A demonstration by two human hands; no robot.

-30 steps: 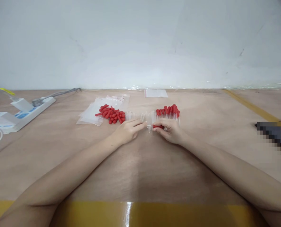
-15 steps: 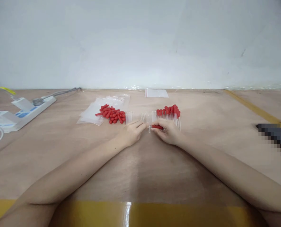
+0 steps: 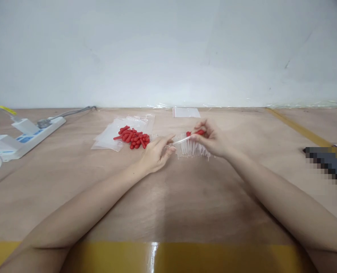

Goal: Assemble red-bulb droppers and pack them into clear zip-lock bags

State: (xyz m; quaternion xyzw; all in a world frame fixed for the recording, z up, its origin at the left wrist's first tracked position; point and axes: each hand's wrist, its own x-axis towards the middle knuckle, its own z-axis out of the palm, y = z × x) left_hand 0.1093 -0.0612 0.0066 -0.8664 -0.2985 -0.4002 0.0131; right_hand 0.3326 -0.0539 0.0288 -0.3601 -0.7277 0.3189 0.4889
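My right hand (image 3: 214, 141) pinches the red rubber bulb of a dropper (image 3: 189, 138) and holds it raised over a row of finished droppers (image 3: 191, 151) lying on the brown table (image 3: 168, 197). The dropper's clear glass tube slants down to the left, its tip at the fingers of my left hand (image 3: 156, 152), which are curled loosely and hold nothing that I can see. A heap of loose red rubber bulbs (image 3: 133, 137) lies to the left on clear plastic bags (image 3: 111, 136). Loose clear tubes behind my left hand are mostly hidden.
A white power strip (image 3: 29, 136) with plugs and cables lies at the far left. A small zip bag (image 3: 186, 112) rests by the white wall. Yellow tape (image 3: 168, 258) lines the near table edge. A blurred dark object (image 3: 327, 163) is at the right.
My right hand has lifted the assembled dropper up and to the right, over the row of finished ones. My left hand let the tube slide out and stayed nearly in place.
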